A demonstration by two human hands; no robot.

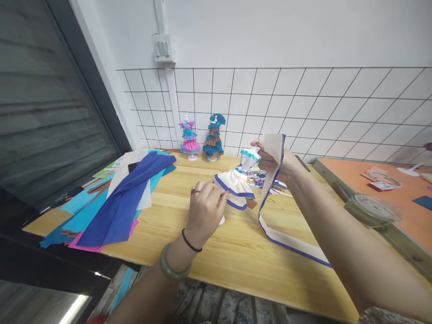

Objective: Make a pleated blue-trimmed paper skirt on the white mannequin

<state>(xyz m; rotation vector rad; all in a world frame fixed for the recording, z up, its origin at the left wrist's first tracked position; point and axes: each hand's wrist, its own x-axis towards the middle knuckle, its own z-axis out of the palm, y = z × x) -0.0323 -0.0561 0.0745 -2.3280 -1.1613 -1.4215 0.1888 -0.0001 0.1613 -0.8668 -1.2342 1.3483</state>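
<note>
A small white mannequin (249, 158) with a turquoise collar wears a cream paper skirt (236, 184) edged in blue. My left hand (205, 209) is closed, pinching the skirt's lower edge. My right hand (275, 162) is closed on a long cream paper strip (286, 238) with a blue border and also touches the mannequin's top. The strip hangs from that hand and trails across the wooden table (236, 256) toward me.
Sheets of blue, turquoise, pink and white paper (124, 198) lie on the left of the table. Two dressed mini mannequins, a pink one (190, 137) and a teal-brown one (213, 135), stand at the back by a wire grid. An orange board (388, 189) with a lidded cup (371, 209) sits right.
</note>
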